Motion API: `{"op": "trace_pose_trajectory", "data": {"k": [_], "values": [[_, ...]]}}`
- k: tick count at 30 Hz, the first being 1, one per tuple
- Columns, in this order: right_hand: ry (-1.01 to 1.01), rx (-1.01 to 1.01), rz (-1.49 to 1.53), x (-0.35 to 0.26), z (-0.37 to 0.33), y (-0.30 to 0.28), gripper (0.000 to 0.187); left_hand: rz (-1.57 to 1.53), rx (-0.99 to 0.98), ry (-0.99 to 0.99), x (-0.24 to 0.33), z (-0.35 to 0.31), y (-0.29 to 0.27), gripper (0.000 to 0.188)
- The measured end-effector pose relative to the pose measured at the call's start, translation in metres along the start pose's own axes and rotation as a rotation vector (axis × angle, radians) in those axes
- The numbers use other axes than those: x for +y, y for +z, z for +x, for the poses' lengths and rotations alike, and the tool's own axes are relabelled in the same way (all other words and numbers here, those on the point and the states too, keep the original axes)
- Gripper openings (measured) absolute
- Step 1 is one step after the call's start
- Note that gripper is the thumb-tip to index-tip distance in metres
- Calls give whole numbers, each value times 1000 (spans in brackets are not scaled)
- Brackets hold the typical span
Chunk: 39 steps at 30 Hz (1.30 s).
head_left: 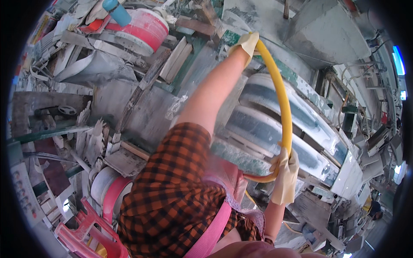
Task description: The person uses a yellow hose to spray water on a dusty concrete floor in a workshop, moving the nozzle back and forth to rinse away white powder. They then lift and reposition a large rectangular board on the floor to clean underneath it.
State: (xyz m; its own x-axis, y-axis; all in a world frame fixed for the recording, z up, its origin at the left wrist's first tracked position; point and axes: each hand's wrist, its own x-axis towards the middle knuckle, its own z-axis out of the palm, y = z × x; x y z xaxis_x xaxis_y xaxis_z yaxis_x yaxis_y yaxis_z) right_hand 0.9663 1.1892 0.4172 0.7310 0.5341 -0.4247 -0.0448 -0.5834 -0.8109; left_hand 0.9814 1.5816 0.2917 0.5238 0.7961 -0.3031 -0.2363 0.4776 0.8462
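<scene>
A yellow hose runs in a wide arc between my two hands. My left hand, in a cream rubber glove, is stretched far forward and closed round the hose's upper part; the hose's end is hidden there. My right hand, gloved the same, grips the hose lower down, near my body. From there the hose curves back toward my pink apron. Beneath the arc lie large, rounded, pale and dark blue-grey pieces with a wet-looking shine, in a green-edged machine or frame.
A big grey metal hood stands at the far right. Broken slabs and boards crowd the left. Among them are a red-and-white drum and a blue bottle. A pink plastic stool is at lower left, beside a red-and-white round container.
</scene>
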Motion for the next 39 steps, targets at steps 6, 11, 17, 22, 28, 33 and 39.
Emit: {"op": "trace_pose_trajectory", "data": {"k": [6, 11, 17, 22, 28, 33, 39], "values": [[-99, -39, 113, 17, -12, -7, 50, 220, 89, -43, 44, -37, -74, 55], [-180, -184, 177, 34, -34, -5, 52, 245, 256, 467, 87, -193, -151, 38], [-200, -391, 274, 54, -66, 44, 47, 302, 402, 610, 31, -419, -144, 47], [-146, -486, 283, 55, -106, 122, 39, 312, 242, 195, -77, -536, -130, 44], [-27, -575, 321, 79, -153, 218, 33, 127, 47, 68, -164, -601, -178, 76], [13, -533, 283, 131, -178, 303, 34, 213, 207, 22, -223, -609, -236, 80], [47, -380, 223, 206, -162, 344, 35, 686, 492, -139, -301, -614, -299, 68]]}}
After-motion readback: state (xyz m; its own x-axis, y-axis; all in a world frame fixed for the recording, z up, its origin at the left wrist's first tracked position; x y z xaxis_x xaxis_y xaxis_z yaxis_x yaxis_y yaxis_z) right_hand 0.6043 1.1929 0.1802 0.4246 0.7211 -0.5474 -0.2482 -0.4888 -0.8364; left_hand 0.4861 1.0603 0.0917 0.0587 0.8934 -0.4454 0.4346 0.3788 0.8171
